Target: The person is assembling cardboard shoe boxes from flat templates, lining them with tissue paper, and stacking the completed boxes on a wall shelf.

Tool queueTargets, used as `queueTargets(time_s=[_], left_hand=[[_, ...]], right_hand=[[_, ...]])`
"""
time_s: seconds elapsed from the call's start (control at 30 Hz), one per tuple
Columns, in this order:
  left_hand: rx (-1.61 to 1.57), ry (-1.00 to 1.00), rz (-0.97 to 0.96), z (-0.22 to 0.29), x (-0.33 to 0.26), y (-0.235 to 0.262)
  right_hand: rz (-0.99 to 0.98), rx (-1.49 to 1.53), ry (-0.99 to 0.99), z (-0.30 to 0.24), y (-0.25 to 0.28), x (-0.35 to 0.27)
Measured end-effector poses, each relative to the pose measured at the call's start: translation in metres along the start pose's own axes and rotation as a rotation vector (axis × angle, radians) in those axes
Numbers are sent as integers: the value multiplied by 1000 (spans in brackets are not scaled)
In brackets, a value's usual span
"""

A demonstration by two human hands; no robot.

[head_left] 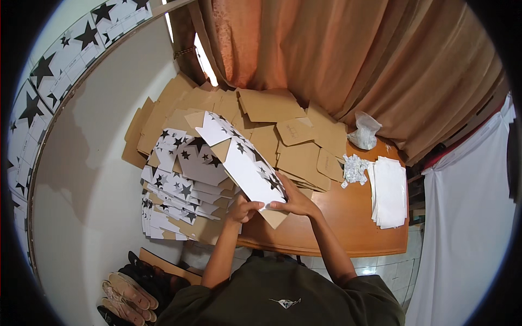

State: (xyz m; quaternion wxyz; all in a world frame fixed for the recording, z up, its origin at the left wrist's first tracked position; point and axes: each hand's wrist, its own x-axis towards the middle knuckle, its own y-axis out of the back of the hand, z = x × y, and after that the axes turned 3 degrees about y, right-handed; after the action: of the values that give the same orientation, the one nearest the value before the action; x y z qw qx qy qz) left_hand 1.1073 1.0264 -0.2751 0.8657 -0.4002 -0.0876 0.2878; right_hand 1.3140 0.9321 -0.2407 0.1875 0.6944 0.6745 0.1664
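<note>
Between both hands I hold a white folded cardboard box [243, 168] printed with black stars, tilted up above the table, with a brown flap at its near end. My left hand [242, 210] grips the near left corner, thumb on the white face. On the right side my right hand [296, 200] is wrapped round the edge, its thumb also on the white face. Left of the box lies a pile of similar white star-printed boxes [185, 190], flat and overlapping. Behind it spread many flat brown cardboard pieces [263, 106].
On the wooden table [348, 223] at the right lie a stack of white sheets [389, 193], a heap of small white packets [356, 169] and a clear plastic bag [365, 130]. Brown curtains [326, 54] hang behind. Shoes [128, 293] sit at the lower left, beside a white wall [103, 136].
</note>
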Motion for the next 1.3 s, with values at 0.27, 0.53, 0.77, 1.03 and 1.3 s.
queueTargets(time_s=[0.27, 0.53, 0.77, 1.03, 1.3], left_hand=[[254, 82, -295, -41, 1, -70], [299, -26, -87, -131, 19, -173], [654, -278, 43, -171, 25, -318], [1157, -353, -60, -207, 15, -356], [1304, -185, -195, -216, 13, -371]], right_hand=[[161, 93, 71, 7, 32, -81], [385, 338, 72, 64, 78, -220], [541, 382, 64, 113, 113, -328], [725, 406, -112, 132, 164, -398], [900, 345, -156, 124, 199, -375]])
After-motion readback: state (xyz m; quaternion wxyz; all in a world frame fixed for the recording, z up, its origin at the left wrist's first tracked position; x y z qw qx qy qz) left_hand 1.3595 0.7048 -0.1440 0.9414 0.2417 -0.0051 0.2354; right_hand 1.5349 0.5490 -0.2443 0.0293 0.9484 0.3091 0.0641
